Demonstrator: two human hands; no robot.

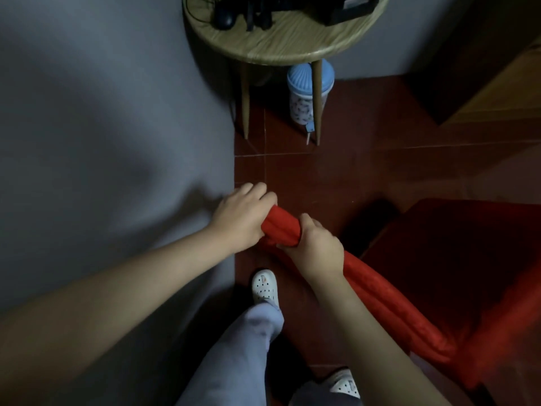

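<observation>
The work looks to be about in its middle: the red cloth (282, 229) is already gathered into a thick, rope-like bundle at the end that is held, but a long part of it is not yet collected. Both hands grip this bundle close together, above the red tiled floor (366, 159) and just beside the edge of the bed with the grey sheet (102, 127). The left hand (241, 218) has its fingers curled over the top end, and the right hand (317, 247) is closed around the cloth a little lower, with the thumb on top. From the right hand the cloth runs down to the right in long soft folds and joins a bigger red mass at the edge of the view. I judge that this loose part is what is left to gather. The fabric looks thin, smooth and bright.
</observation>
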